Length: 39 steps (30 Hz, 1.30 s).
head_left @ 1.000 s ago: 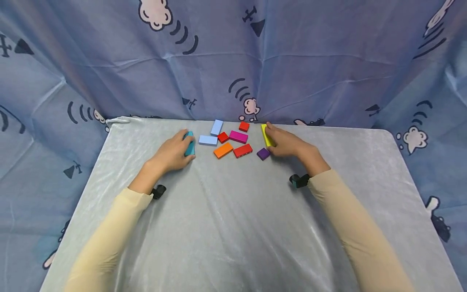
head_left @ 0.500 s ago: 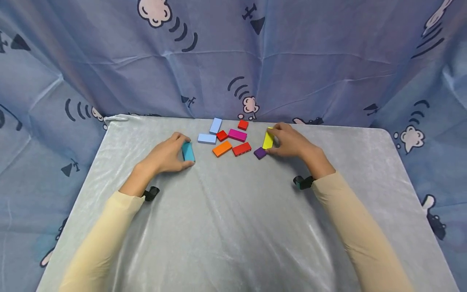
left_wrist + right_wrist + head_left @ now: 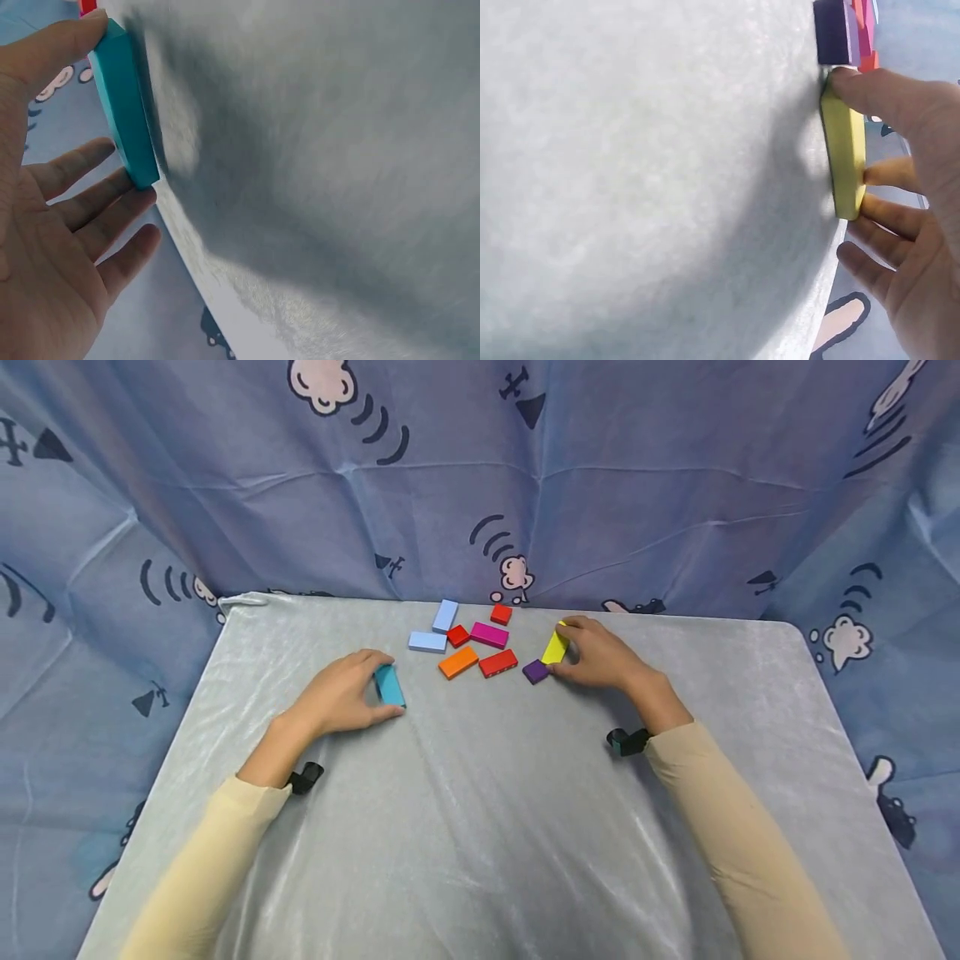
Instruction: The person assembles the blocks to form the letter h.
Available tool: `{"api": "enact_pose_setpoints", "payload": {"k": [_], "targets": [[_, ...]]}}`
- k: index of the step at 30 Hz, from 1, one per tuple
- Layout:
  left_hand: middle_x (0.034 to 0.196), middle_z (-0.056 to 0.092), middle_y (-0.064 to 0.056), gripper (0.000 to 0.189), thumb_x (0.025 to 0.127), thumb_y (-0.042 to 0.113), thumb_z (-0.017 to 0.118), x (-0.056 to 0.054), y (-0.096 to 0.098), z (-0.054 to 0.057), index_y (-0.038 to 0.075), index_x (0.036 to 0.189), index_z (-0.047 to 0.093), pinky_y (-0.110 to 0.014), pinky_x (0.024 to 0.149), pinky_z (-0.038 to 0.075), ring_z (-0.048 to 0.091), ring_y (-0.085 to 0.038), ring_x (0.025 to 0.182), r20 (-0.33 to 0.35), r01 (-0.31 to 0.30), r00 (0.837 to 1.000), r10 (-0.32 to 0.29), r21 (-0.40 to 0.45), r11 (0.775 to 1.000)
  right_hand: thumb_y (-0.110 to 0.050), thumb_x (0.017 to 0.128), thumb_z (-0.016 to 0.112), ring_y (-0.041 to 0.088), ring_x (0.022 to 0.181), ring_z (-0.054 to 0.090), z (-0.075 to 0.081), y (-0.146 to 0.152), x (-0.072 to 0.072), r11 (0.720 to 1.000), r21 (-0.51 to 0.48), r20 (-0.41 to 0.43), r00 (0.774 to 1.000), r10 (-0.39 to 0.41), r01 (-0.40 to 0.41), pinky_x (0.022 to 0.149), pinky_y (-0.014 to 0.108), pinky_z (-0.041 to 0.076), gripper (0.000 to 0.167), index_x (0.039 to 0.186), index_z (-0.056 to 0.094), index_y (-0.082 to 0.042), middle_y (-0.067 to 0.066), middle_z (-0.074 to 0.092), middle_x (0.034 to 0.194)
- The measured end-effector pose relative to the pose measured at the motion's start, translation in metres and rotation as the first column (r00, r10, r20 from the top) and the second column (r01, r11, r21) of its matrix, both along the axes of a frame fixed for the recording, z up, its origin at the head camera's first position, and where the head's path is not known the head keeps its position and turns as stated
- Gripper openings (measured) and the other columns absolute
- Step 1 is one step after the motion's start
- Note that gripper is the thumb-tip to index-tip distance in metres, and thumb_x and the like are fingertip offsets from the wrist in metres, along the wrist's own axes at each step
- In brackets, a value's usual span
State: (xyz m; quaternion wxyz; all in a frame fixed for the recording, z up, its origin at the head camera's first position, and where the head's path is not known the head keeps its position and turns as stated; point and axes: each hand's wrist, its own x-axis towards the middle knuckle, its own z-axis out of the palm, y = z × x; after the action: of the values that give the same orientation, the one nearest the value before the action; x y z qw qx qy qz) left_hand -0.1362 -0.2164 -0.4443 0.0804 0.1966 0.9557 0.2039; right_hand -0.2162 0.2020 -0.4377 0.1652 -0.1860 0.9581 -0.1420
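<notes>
My left hand (image 3: pixel 341 693) holds a teal block (image 3: pixel 389 685) by its two ends, thumb at the near end and fingers at the far end. In the left wrist view the teal block (image 3: pixel 126 109) lies low over the cloth, its underside edge in shadow. On the other side, my right hand (image 3: pixel 600 653) pinches a yellow block (image 3: pixel 555 648) lengthwise the same way. The right wrist view shows the thumb on one end of this yellow block (image 3: pixel 845 154), fingertips at the other. A small purple block (image 3: pixel 535 672) sits right beside that thumb.
Between the hands lie two light blue blocks (image 3: pixel 427 642), an orange block (image 3: pixel 458 662), a magenta block (image 3: pixel 489 635), a long red block (image 3: pixel 498 663) and two small red blocks (image 3: pixel 501 614). A grey cloth (image 3: pixel 465 827) covers the table; a blue patterned curtain (image 3: pixel 637 510) hangs behind.
My left hand has drawn the teal block toward me, away from the light blue blocks. The yellow block has shifted a little right and turned in my right hand; the purple block moved slightly left.
</notes>
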Motion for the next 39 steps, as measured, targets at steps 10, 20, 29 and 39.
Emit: {"api": "enact_pose_setpoints", "payload": {"k": [10,20,29,39], "targets": [[0.148,0.060,-0.015,0.086,0.085,0.054,0.084,0.043,0.008,0.003,0.006,0.150,0.054,-0.055,0.112,0.053,0.063,-0.038,0.132,-0.056,0.010,0.998,-0.009,0.021,1.000,-0.041,0.097,0.073,0.045,0.152,0.040,-0.009,-0.001,0.005,1.000,0.000,-0.031,0.999,-0.014,0.014,0.128,0.061,0.035,0.081,0.158,0.044,0.003,0.027,0.039,0.164],[0.151,0.059,-0.016,0.084,0.086,0.055,0.083,0.082,0.018,0.001,0.006,0.150,0.059,-0.053,0.115,0.052,0.060,-0.036,0.139,-0.101,0.094,0.990,-0.097,-0.038,0.995,-0.042,0.096,0.073,0.046,0.155,0.036,-0.005,-0.001,0.004,1.000,-0.007,-0.041,0.999,-0.017,0.017,0.129,0.062,0.032,0.082,0.158,0.045,0.004,0.026,0.039,0.166],[0.151,0.060,-0.014,0.079,0.086,0.053,0.084,0.118,0.022,-0.004,0.009,0.148,0.062,-0.050,0.113,0.054,0.062,-0.034,0.136,-0.178,0.168,0.969,-0.170,-0.028,0.985,-0.042,0.092,0.079,0.045,0.153,0.040,-0.003,0.005,0.010,0.997,-0.063,-0.053,0.998,-0.041,0.038,0.128,0.062,0.035,0.083,0.154,0.050,0.005,0.027,0.044,0.163],[0.151,0.060,-0.014,0.078,0.086,0.053,0.084,0.138,0.030,-0.010,0.009,0.147,0.063,-0.047,0.115,0.053,0.061,-0.031,0.137,-0.221,0.192,0.955,-0.199,-0.052,0.980,-0.043,0.093,0.078,0.045,0.151,0.041,-0.001,0.005,0.028,0.984,-0.154,-0.069,0.992,-0.105,0.094,0.127,0.063,0.036,0.081,0.153,0.052,0.003,0.026,0.046,0.161]]}}
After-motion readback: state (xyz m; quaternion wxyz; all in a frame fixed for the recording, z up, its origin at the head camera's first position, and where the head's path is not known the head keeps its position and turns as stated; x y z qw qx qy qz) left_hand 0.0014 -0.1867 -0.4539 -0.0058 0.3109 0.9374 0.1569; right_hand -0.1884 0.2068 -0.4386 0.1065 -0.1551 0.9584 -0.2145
